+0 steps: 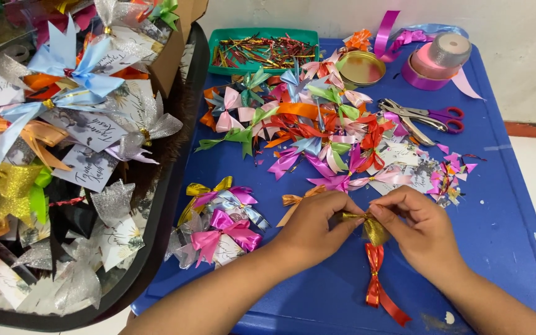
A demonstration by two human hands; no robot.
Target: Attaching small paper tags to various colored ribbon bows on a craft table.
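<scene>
Risk assessment, left to right: the black tray (pixel 156 248) at the left is heaped with finished bow-and-card tags and overhangs the edge of the blue table (pixel 504 236); a nudge from the left forearm could, in my judgement, shift it or spill tags. Just beside the left wrist lies a small cluster of finished bows (pixel 221 226), close enough to be swept aside by the same arm. The gold ribbon bow (pixel 372 226) under work is pinched only at its centre; should either grip slacken, the folds would likely spring apart and the loose twist come undone. The red ribbon bow (pixel 376 282) lies directly below it, touching or nearly touching, and could snag. The open scissors (pixel 426 116) lie well apart at the upper right, no immediate hazard. Hands: the left hand (pixel 311 226) is curled nearly closed, thumb and fingertips pressed on the left end of the gold bow's centre. The right hand (pixel 420 226) is likewise curled, fingertips nipping the right side of that same centre. The gold bow sits between both hands, low over the table near its front edge
</scene>
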